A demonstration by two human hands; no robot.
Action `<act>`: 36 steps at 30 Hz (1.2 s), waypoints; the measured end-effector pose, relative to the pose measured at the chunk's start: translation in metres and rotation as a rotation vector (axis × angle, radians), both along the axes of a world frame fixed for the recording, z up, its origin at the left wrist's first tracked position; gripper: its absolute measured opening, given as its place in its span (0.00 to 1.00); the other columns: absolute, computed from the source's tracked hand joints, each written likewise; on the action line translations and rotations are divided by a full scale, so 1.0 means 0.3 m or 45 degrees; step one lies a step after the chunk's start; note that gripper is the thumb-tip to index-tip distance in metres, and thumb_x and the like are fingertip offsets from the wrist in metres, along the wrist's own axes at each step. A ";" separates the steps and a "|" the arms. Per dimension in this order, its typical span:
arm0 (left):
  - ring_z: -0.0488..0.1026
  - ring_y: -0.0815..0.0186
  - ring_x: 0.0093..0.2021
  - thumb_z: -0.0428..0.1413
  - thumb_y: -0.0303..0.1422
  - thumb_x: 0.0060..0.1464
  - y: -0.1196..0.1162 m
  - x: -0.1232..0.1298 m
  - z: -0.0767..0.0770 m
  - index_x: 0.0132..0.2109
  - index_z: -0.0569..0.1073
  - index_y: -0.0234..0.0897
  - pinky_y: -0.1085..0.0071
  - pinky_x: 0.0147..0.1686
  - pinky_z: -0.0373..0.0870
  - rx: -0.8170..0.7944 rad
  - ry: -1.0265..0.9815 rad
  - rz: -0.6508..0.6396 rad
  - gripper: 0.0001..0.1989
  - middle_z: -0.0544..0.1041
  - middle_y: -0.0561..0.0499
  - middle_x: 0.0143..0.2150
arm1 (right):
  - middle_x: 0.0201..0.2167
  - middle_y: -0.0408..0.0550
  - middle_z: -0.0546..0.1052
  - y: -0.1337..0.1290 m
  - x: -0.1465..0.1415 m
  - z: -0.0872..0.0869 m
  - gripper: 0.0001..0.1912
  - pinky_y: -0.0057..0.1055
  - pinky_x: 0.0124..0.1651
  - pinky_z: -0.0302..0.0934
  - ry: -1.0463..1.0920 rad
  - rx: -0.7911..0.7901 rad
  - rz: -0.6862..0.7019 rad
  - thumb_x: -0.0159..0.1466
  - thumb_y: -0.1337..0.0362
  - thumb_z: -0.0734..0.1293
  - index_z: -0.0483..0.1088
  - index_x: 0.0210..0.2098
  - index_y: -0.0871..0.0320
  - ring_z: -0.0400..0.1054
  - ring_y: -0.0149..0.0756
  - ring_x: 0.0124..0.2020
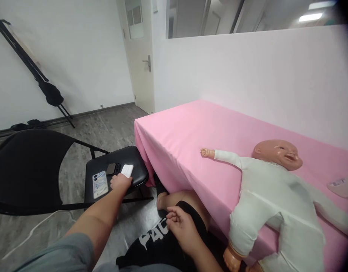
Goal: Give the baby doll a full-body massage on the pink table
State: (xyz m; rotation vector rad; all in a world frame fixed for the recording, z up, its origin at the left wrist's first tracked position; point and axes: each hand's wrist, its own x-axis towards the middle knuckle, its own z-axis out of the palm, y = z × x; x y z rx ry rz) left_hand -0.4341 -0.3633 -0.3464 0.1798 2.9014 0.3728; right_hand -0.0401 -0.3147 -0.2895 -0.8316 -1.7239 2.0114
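My left hand (pixel 120 183) reaches over to the black chair seat, its fingers closed on the near end of a small white rectangular block (pixel 127 170) whose kind I cannot make out. Right beside it on the seat lies a dark phone-like device (pixel 112 169), and nearer to me a phone with a marbled blue-white back (pixel 100 184). Over my lap, my right hand (pixel 183 226) hovers with loosely bent fingers, the thumb apart, and nothing visible in it. A baby doll (pixel 276 192) in a white cloth body lies face up on the pink-covered table to the right of that hand.
The pink tablecloth (pixel 176 132) hangs down beside my legs. A black folding chair (pixel 26 170) stands at left, with a white cable (pixel 34 228) on the floor below. At the doll's far side lies a blurred, pale bottle-like item (pixel 342 187). A door (pixel 138 71) is behind.
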 end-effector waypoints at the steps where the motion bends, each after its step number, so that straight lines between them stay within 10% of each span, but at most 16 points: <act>1: 0.67 0.34 0.63 0.63 0.50 0.46 0.006 -0.011 -0.009 0.60 0.71 0.27 0.46 0.59 0.68 -0.010 0.004 -0.003 0.39 0.68 0.23 0.63 | 0.43 0.53 0.77 0.000 0.001 -0.005 0.21 0.37 0.44 0.71 0.006 -0.003 0.005 0.62 0.59 0.74 0.75 0.54 0.57 0.72 0.39 0.40; 20: 0.74 0.38 0.58 0.61 0.59 0.49 0.145 -0.132 -0.010 0.62 0.69 0.23 0.52 0.55 0.74 -0.045 -0.136 -0.059 0.46 0.71 0.23 0.61 | 0.43 0.52 0.78 -0.006 -0.066 0.072 0.18 0.34 0.44 0.69 0.009 -0.105 0.140 0.62 0.56 0.76 0.79 0.50 0.56 0.73 0.38 0.41; 25: 0.67 0.34 0.64 0.57 0.54 0.55 0.174 -0.055 0.002 0.67 0.63 0.23 0.46 0.59 0.69 -0.099 -0.056 0.001 0.44 0.65 0.21 0.66 | 0.41 0.53 0.78 0.014 -0.098 0.037 0.20 0.34 0.42 0.69 0.028 -0.110 0.108 0.59 0.55 0.77 0.79 0.48 0.57 0.73 0.38 0.39; 30: 0.63 0.37 0.68 0.55 0.43 0.59 0.148 0.199 -0.030 0.71 0.61 0.27 0.45 0.66 0.61 0.031 0.349 -0.589 0.38 0.59 0.27 0.73 | 0.35 0.52 0.78 0.025 0.013 -0.092 0.23 0.34 0.34 0.68 -0.023 -0.162 -0.008 0.56 0.48 0.77 0.77 0.43 0.57 0.72 0.37 0.31; 36: 0.65 0.51 0.70 0.52 0.31 0.59 0.091 0.450 -0.053 0.65 0.70 0.37 0.56 0.71 0.61 0.522 0.043 -1.120 0.26 0.66 0.40 0.70 | 0.17 0.39 0.62 0.024 0.180 -0.216 0.23 0.27 0.26 0.52 -0.248 -0.149 -0.223 0.50 0.43 0.75 0.68 0.27 0.54 0.54 0.28 0.19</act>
